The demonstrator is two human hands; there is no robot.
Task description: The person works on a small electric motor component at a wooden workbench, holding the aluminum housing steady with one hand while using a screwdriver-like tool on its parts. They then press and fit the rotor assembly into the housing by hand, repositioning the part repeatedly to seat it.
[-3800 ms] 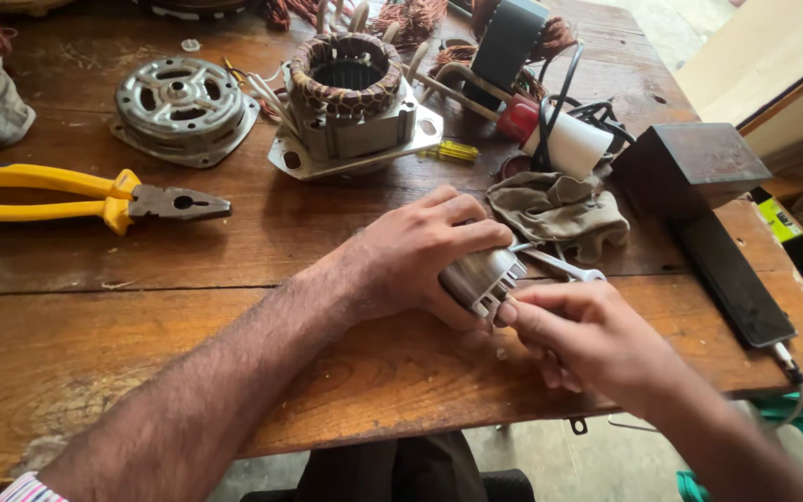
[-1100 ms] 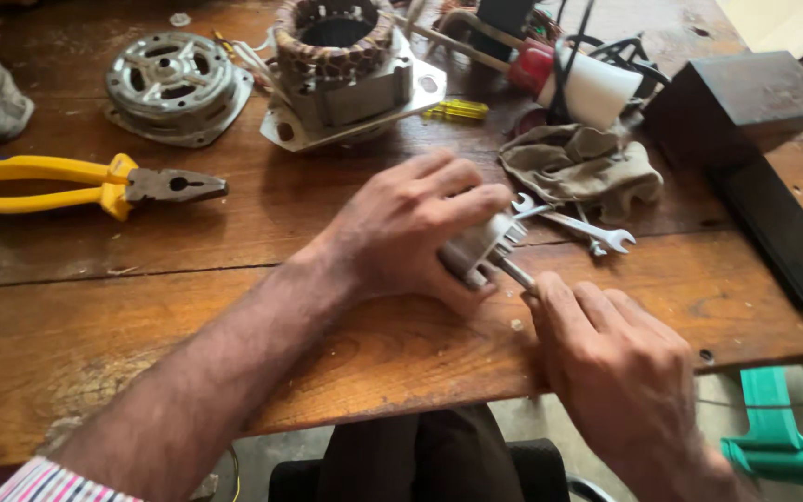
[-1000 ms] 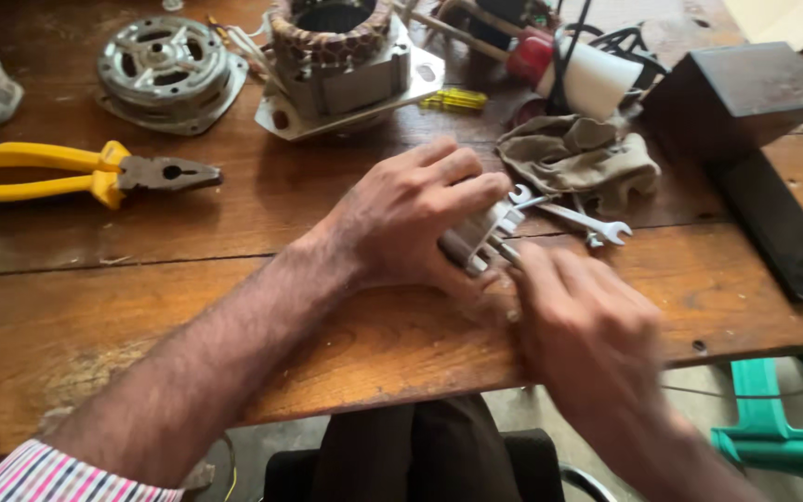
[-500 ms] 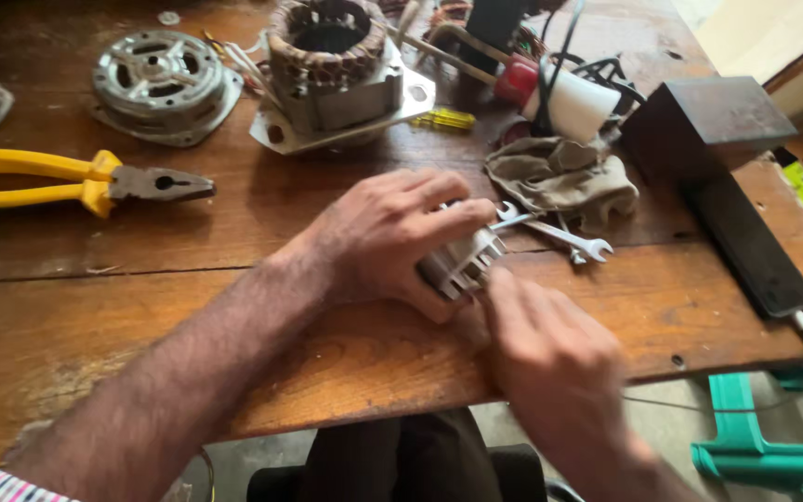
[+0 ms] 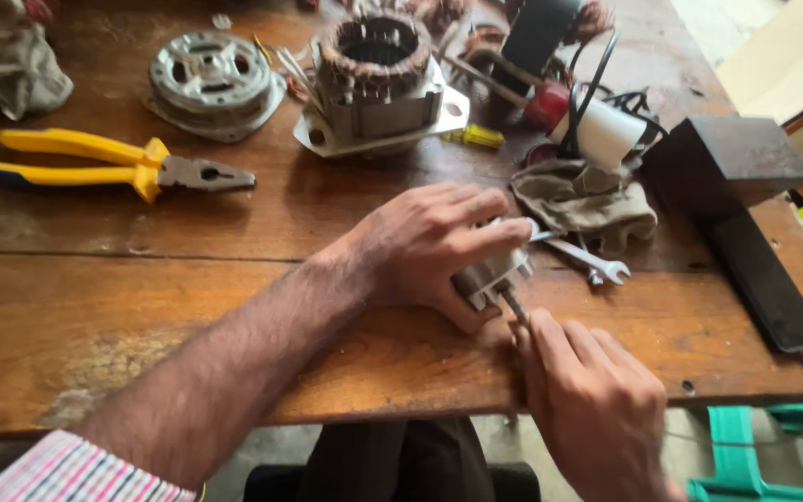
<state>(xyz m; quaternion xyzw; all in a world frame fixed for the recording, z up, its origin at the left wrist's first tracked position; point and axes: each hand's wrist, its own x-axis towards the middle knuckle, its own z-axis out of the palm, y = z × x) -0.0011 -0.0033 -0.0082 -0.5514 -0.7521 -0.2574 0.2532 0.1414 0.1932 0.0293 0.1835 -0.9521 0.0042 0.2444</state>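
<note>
Left hand point(image 5: 429, 244) clamped over a small grey metal part point(image 5: 493, 275), fingers curled across its top, thumb under, pressing it to the table point(image 5: 123, 307) near the front edge, just right of centre. Part mostly hidden by the fingers; only its lower right corner shows.

Right hand point(image 5: 597, 409) comes in from below right, fingers bunched tight around a thin metal shaft point(image 5: 516, 305) that sticks out of the part toward the person. Can't tell whether it's a tool tip or the part's own spindle. Fingertips touch the shaft right where it leaves the part.

Around it:
- Wrench point(image 5: 587, 258) just right of the left hand, open end pointing right, its near end tucked under the fingertips.
- Rag point(image 5: 597, 206) behind the wrench, crumpled, touching it.
- White cylinder point(image 5: 606, 135) with black wires behind the rag.
- Stator point(image 5: 378, 79) with copper windings at top centre, on a square flange, well apart from the hands.
- Round end cover point(image 5: 211, 79) left of the stator, flat on the table.
- Yellow-handled pliers point(image 5: 113, 167) at left, jaws closed, pointing right.
- Dark block point(image 5: 722, 158) at right, a black slab point(image 5: 764, 279) leaning off it toward the table edge.
- 2nd rag point(image 5: 6, 60) in the top left corner.
</note>
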